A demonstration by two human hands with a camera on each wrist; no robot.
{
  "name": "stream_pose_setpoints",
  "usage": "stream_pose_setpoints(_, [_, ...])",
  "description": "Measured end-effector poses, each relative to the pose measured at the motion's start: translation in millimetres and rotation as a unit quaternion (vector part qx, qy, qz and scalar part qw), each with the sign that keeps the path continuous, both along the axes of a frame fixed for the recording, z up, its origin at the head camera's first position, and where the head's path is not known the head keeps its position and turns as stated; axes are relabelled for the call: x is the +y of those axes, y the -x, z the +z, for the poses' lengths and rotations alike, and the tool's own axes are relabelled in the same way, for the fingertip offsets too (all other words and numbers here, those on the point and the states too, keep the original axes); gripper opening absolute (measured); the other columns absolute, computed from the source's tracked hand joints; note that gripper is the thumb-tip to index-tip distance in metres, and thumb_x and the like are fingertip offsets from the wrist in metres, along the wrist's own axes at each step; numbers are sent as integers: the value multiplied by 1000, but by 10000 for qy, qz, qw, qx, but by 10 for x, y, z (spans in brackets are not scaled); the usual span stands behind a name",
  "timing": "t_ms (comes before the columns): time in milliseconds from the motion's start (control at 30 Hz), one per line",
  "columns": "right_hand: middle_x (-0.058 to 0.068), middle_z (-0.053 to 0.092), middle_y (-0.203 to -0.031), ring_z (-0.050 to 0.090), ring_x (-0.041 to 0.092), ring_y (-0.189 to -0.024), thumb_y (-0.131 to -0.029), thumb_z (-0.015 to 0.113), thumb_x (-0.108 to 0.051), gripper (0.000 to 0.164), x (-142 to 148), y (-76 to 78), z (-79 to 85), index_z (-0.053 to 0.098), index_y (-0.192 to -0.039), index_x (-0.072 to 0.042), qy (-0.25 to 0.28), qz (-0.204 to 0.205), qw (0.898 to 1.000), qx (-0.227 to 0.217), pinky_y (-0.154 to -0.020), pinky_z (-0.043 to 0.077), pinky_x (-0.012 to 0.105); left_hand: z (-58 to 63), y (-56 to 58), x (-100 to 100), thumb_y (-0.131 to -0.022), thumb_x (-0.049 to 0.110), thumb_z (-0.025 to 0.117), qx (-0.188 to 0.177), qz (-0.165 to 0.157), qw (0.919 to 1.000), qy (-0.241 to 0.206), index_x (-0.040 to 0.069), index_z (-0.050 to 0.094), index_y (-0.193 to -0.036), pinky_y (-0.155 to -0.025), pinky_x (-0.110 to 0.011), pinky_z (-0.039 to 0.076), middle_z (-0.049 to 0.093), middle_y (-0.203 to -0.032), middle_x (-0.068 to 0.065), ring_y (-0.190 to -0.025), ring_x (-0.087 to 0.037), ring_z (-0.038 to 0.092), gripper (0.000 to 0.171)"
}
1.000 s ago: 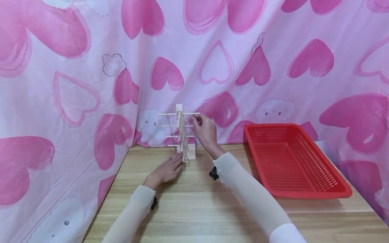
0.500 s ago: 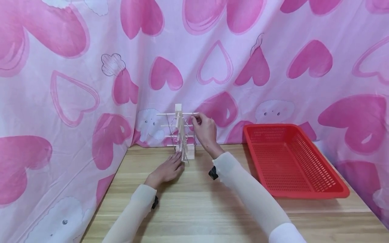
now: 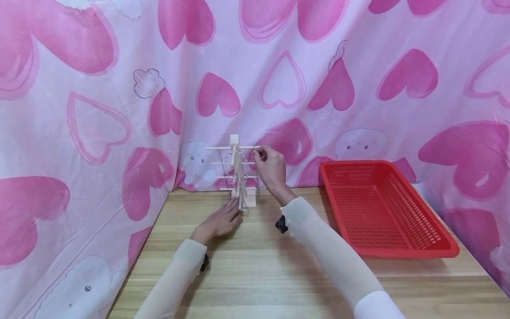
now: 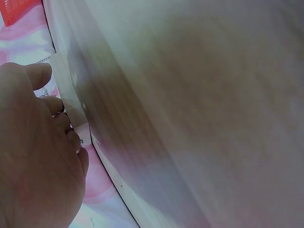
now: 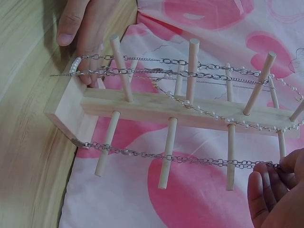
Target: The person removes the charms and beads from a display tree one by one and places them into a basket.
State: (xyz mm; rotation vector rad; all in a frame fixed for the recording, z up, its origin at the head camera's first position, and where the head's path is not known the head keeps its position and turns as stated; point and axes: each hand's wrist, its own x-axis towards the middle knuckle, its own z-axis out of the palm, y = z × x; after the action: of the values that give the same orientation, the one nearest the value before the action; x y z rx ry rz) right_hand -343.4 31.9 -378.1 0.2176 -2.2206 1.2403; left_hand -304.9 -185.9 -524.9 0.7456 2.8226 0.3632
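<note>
A pale wooden necklace rack [image 3: 234,138] with several pegs stands upright at the back of the table. Silver chain necklaces and a pearl-beaded chain [image 5: 230,121] hang from it. My right hand [image 3: 272,170] is beside the upper right peg, its thumb and fingertips pinching a silver chain necklace [image 5: 199,162] near the peg's end; that chain runs down along the pegs to the base. My left hand [image 3: 219,224] lies low at the front left of the rack, fingers extended against its base [image 5: 65,107]. In the left wrist view, those fingertips overlap the base's edge.
A red perforated plastic basket [image 3: 392,255] sits on the right side of the wooden table [image 3: 255,274]. A pink heart-patterned cloth [image 3: 279,84] hangs close behind the rack and along the left side.
My right hand has shifted slightly to the right at the upper peg, and the chain's lower part has swung a little outward. The left hand stays at the base.
</note>
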Motion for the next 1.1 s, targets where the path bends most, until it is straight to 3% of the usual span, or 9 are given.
stream_pose_setpoints(533, [7, 80, -90, 74, 22, -78, -100, 72, -20, 14, 16, 22, 35, 81, -100, -9, 18, 29, 9999, 150, -74, 62, 37, 27, -15, 17, -116, 41, 31, 60, -112, 9995, 297, 3, 16, -170, -137, -52, 15, 7, -180, -15, -168, -35, 7, 68])
stream_pose_setpoints(833, [12, 80, -89, 73, 24, -76, -100, 71, -14, 13, 51, 7, 69, 80, -102, -4, 123, 201, 9992, 311, -71, 64, 35, -13, 5, -1, -116, 45, 24, -31, -79, 9992, 380, 6, 11, -170, -138, -50, 10, 1, -180, -12, -168, -32, 1, 68])
stream_pose_setpoints(1100, [12, 79, -89, 72, 24, -77, -99, 71, -13, 13, 138, 12, 109, 80, -99, -4, 125, 145, 9991, 377, -72, 63, 36, 28, -30, 13, -116, 38, 28, 16, -125, 9997, 187, 0, 16, -169, -137, -55, 12, 6, -179, -18, -167, -39, 6, 66])
